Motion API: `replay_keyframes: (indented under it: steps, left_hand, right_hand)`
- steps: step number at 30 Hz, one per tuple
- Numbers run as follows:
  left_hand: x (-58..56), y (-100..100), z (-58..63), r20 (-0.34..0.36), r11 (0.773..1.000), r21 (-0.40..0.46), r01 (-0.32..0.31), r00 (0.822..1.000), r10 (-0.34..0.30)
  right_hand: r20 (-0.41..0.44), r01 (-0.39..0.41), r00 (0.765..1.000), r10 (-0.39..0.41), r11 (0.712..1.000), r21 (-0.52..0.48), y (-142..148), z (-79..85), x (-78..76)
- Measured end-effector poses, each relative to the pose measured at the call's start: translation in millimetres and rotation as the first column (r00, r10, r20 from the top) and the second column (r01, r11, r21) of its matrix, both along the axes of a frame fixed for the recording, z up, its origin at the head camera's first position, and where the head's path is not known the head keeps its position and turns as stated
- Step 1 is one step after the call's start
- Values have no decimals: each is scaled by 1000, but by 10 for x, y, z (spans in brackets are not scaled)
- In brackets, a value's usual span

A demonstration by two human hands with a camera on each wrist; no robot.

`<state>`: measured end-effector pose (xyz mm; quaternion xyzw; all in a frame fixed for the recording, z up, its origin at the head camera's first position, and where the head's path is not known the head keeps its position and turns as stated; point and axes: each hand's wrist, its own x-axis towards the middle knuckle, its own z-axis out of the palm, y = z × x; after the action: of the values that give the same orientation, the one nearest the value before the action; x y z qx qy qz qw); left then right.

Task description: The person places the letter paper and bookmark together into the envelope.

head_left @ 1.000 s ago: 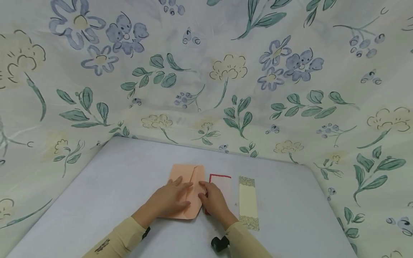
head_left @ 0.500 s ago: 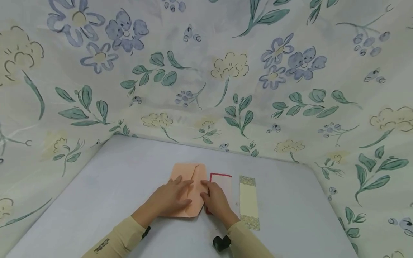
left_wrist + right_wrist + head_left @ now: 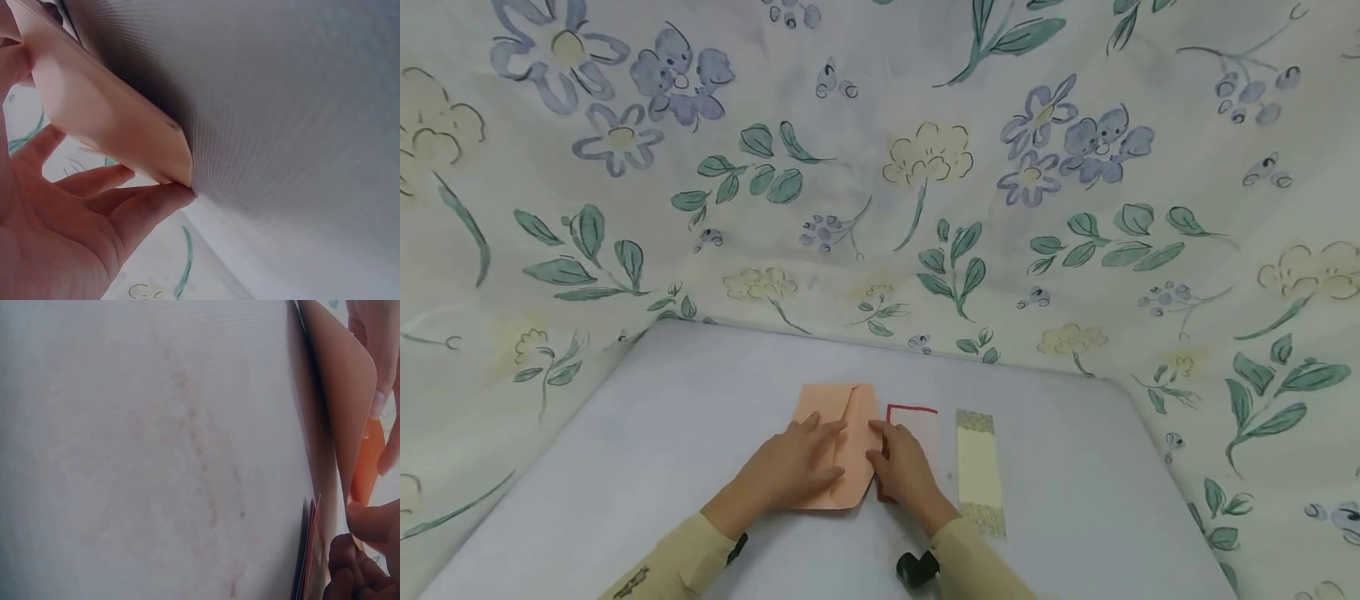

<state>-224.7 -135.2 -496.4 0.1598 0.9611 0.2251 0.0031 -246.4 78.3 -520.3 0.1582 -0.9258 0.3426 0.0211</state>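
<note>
A peach paper envelope, with a slanted flap edge running down its face, lies on the table. My left hand rests across its left half, fingers spread out. At its right edge my right hand pinches the paper. In the right wrist view, the thumb lies against one side of the envelope and curled fingers sit at its edge. The left wrist view has the envelope slightly thick, with left fingertips touching its edge. Partly under my right hand is a pale red-bordered card.
Right of the card lies a cream paper strip with patterned bands at both ends. A black object shows beside the right sleeve. The white table meets a floral cloth at its back and sides.
Both hands keep almost the same place on the envelope. The view shifts slightly; otherwise nothing plainly moves.
</note>
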Motion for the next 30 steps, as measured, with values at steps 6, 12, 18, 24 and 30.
replay_keyframes:
  steps: [6, 12, 18, 24, 30]
  left_hand:
    - [-23, 3, 47, 5, 1000, -7, 10, 1000, -10]
    - [-42, 17, 32, 4, 1000, -14, 7, 1000, -7]
    - [-47, 26, 14, 12, 1000, -11, 9, 1000, -8]
    - [-49, 31, 20, 12, 1000, -5, 2, 1000, -2]
    - [-41, 42, 39, 17, 1000, -17, -4, 1000, 4]
  right_hand:
    - [-3, 19, 1000, -19, 1000, 5, 60, 17, -52]
    - [-1, 57, 998, -57, 998, -17, 168, 23, -80]
    - [42, 108, 993, -108, 994, -13, 292, 45, -92]
    - [49, 141, 988, -145, 988, 66, 365, 97, -73]
    - [44, 187, 980, -192, 977, 99, 438, 125, -60]
